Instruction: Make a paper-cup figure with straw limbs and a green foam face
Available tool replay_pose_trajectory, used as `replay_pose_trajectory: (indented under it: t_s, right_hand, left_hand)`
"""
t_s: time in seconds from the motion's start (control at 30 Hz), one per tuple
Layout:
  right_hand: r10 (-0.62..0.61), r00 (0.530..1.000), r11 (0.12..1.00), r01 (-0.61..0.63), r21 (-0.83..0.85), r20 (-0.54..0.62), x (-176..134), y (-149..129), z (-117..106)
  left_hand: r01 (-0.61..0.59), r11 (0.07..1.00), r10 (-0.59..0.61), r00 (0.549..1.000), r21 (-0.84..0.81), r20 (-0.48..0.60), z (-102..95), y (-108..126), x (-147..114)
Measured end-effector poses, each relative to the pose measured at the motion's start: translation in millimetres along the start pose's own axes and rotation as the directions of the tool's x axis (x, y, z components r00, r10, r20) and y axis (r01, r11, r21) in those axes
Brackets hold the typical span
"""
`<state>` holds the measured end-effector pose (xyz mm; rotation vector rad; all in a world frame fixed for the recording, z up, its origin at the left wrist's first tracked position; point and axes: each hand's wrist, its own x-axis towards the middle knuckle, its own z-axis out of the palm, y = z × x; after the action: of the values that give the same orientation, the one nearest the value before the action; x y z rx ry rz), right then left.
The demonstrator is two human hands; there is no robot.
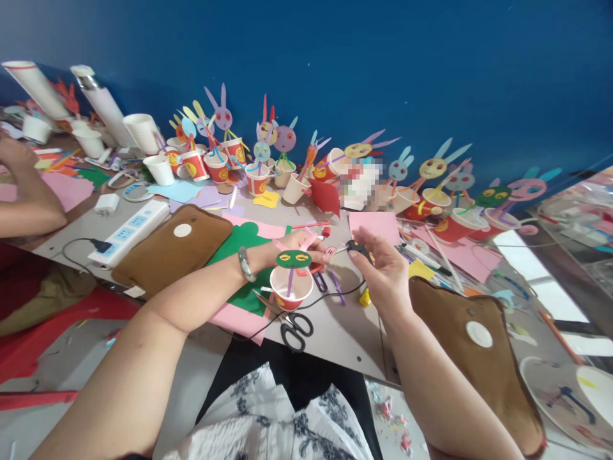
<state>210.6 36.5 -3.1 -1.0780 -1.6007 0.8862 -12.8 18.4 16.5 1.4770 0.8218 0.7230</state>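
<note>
While left hand (pixel 317 255) pinches round paper disc (pixel 330 252), right hand (pixel 384 262) gripping corded black tool (pixel 358 248), tapered cup (pixel 290 305) nearby

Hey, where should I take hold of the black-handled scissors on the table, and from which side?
Probably best to take the scissors by the black handle loops, reaching in from the near table edge. The loops lie toward you, while the blades point away to the left, close by the paper cup.
</note>
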Motion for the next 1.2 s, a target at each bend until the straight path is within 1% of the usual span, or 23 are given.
replay_pose_trajectory:
  t_s: [0.07,0.13,0.2,0.23,0.3,0.43,0.63,0.77,0.9,1.0,1.1,1.2]
  right_hand:
    - [0.074,0.99,0.997,-0.074,-0.003,0.118,-2,-2,2]
    - [0.148,0.962,0.988,-0.154,0.01,0.231,-4,-4,5]
    - [0.195,0.934,0.976,-0.214,0.033,0.3,-6,-4,7]
    - [0.21,0.925,0.971,-0.235,0.043,0.316,-8,-3,8]
    - [0.221,0.922,0.965,-0.253,0.064,0.318,-9,-2,10]
    - [0.199,0.932,0.966,-0.238,0.098,0.304,-11,2,12]
    - [0.218,0.939,0.969,-0.242,0.058,0.266,-13,-2,15]
    - [0.213,0.942,0.969,-0.238,0.069,0.26,-13,-7,16]
    - [0.209,0.945,0.971,-0.231,0.061,0.253,-14,-9,16]
    - [0.228,0.941,0.961,-0.259,0.097,0.25,-14,-7,16]
    - [0.251,0.931,0.943,-0.297,0.15,0.266,-13,-6,16]
    - [0.259,0.926,0.939,-0.308,0.153,0.275,-13,-4,16]
  left_hand:
    - [-0.01,1.0,0.01,1.0,0.018,0.009,0.2,-1,1]
    - [-0.006,1.0,0.006,0.999,0.008,0.034,1.6,1,1]
    - [0.005,1.0,-0.004,0.999,-0.019,0.049,3.7,3,0]
    - [0.007,0.999,-0.005,0.999,-0.031,0.052,4.8,5,-1]
    - [0.001,0.999,0.001,0.999,-0.044,0.051,6.3,5,-2]
    - [0.007,0.999,-0.004,0.998,-0.048,0.061,7.1,3,-2]
    - [0.036,0.992,-0.029,0.998,-0.121,0.058,6.3,0,2]
    - [0.0,0.988,0.016,0.995,-0.157,0.102,3.1,-10,6]
    - [-0.006,0.984,0.025,0.994,-0.176,0.105,0.7,-19,7]
    - [-0.003,0.987,0.021,0.994,-0.161,0.108,1.4,-15,6]
    - [-0.001,0.989,0.015,0.996,-0.151,0.093,3.9,-5,4]
    - [0.023,0.987,-0.009,0.996,-0.159,0.088,6.0,2,2]
